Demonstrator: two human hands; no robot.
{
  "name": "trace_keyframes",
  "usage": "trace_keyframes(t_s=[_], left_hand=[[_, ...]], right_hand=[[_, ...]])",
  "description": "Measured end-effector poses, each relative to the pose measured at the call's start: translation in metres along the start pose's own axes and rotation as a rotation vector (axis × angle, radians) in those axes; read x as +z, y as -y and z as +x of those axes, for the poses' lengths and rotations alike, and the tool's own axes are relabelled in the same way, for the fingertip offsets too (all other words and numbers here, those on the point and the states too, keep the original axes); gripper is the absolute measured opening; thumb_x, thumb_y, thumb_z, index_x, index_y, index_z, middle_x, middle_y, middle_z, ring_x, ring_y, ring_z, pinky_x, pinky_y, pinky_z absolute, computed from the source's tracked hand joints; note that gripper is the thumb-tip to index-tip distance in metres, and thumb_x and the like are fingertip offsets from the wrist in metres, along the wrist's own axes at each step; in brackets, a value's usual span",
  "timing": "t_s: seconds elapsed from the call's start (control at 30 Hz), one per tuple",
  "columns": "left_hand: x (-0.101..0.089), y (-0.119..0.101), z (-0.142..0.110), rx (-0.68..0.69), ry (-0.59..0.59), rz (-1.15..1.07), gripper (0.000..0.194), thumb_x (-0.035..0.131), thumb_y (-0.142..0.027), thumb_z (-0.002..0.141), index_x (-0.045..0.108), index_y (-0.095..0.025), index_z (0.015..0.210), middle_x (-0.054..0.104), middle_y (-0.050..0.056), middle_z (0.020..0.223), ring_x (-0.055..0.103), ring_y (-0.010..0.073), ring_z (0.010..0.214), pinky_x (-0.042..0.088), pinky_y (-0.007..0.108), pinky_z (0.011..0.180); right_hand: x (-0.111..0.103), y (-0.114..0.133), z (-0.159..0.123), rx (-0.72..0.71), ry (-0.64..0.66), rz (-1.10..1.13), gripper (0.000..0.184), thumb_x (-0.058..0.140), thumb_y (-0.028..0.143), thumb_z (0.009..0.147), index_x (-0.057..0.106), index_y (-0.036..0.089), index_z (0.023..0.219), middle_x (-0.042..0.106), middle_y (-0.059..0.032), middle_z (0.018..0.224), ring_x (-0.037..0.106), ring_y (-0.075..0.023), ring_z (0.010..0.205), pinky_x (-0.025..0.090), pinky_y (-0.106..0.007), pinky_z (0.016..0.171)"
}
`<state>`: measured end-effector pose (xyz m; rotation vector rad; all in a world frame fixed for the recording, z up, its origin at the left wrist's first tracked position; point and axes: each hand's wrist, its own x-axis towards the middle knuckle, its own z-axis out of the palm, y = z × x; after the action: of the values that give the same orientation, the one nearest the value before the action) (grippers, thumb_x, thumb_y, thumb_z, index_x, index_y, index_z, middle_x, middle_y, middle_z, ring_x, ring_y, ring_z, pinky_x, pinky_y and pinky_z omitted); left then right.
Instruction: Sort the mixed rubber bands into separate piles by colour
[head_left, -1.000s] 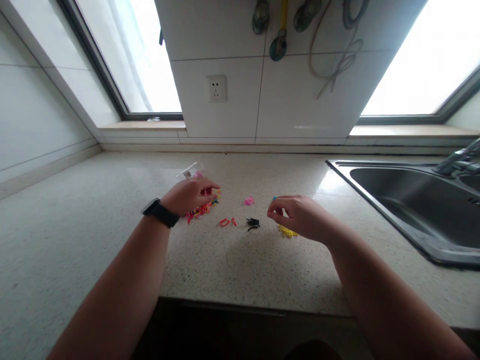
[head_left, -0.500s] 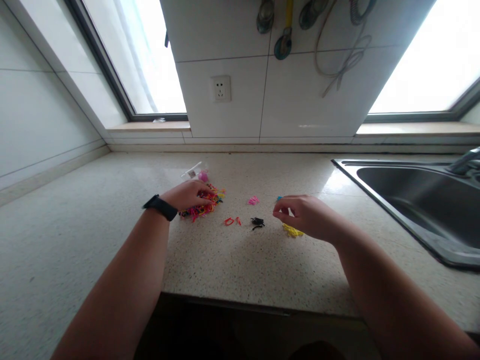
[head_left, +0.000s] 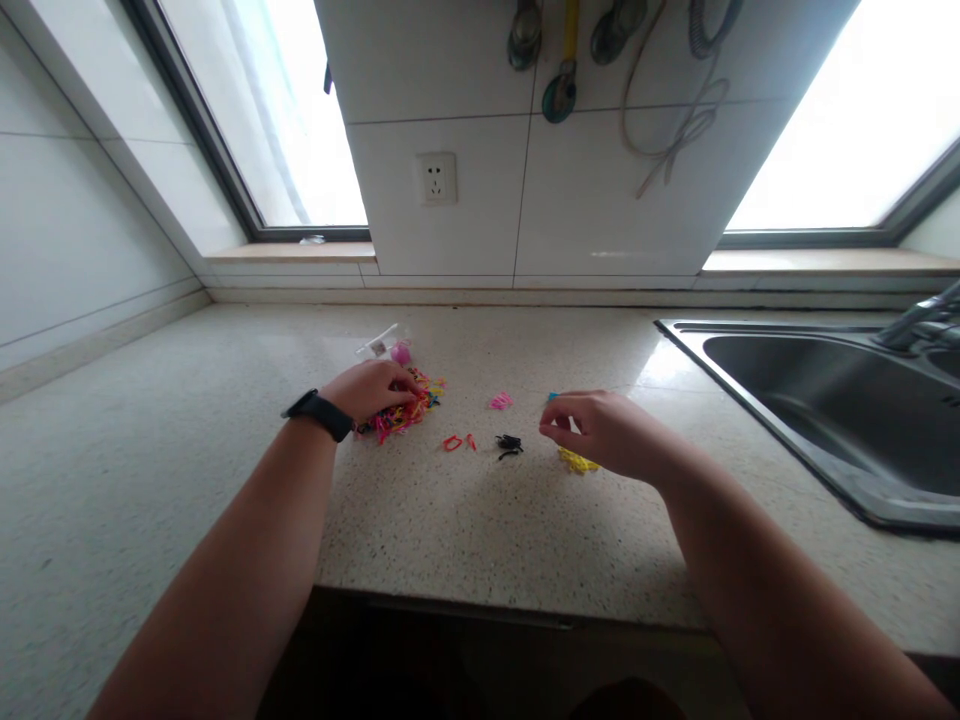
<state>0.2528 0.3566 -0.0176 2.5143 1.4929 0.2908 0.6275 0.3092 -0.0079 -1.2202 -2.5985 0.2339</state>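
Note:
A mixed pile of small coloured rubber bands lies on the speckled countertop. My left hand, with a black watch on the wrist, rests on the pile's left side, fingers curled down into it. To the right lie small sorted groups: red bands, pink bands, black bands, yellow bands. My right hand hovers over the yellow group with thumb and fingers pinched together; a bit of blue shows just behind its fingertips.
A clear plastic bag with a pink bit lies behind the pile. A steel sink with a tap is set into the counter at right. A wall socket and hanging utensils are on the tiled wall. The counter's front edge runs below my arms.
My left hand has come down from above the pile onto it and curled into the bands. My right hand has hardly moved.

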Motion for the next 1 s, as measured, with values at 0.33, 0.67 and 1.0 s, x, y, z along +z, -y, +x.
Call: trace_keyframes(t_s=[0.33, 0.67, 1.0], left_hand=[[0.005, 0.003, 0.001, 0.03, -0.141, 0.095, 0.027, 0.061, -0.036, 0.092, 0.076, -0.02, 0.107, 0.076, 0.009, 0.106, 0.068, 0.023, 0.097, 0.047, 0.035, 0.09], [0.011, 0.006, 0.008, 0.135, -0.076, 0.084, 0.027, 0.059, -0.033, 0.094, 0.077, -0.021, 0.111, 0.075, 0.009, 0.112, 0.067, 0.0228, 0.105, 0.046, 0.036, 0.098], [0.002, -0.001, 0.001, 0.092, -0.03, 0.054, 0.026, 0.062, -0.038, 0.089, 0.076, -0.019, 0.099, 0.074, 0.007, 0.091, 0.065, 0.0202, 0.085, 0.046, 0.033, 0.079]], right_hand=[[0.0, -0.001, 0.001, -0.003, 0.013, 0.001, 0.013, 0.06, 0.03, 0.092, 0.072, 0.024, 0.091, 0.071, -0.0014, 0.082, 0.058, -0.0137, 0.067, 0.037, -0.029, 0.063], [0.001, -0.001, 0.0, -0.011, 0.024, -0.005, 0.014, 0.06, 0.031, 0.092, 0.072, 0.024, 0.091, 0.071, -0.0008, 0.082, 0.058, -0.0138, 0.068, 0.037, -0.029, 0.063], [-0.001, 0.0, 0.001, -0.015, 0.028, 0.007, 0.014, 0.06, 0.031, 0.092, 0.072, 0.024, 0.091, 0.07, -0.0019, 0.08, 0.057, -0.014, 0.066, 0.036, -0.03, 0.062]])
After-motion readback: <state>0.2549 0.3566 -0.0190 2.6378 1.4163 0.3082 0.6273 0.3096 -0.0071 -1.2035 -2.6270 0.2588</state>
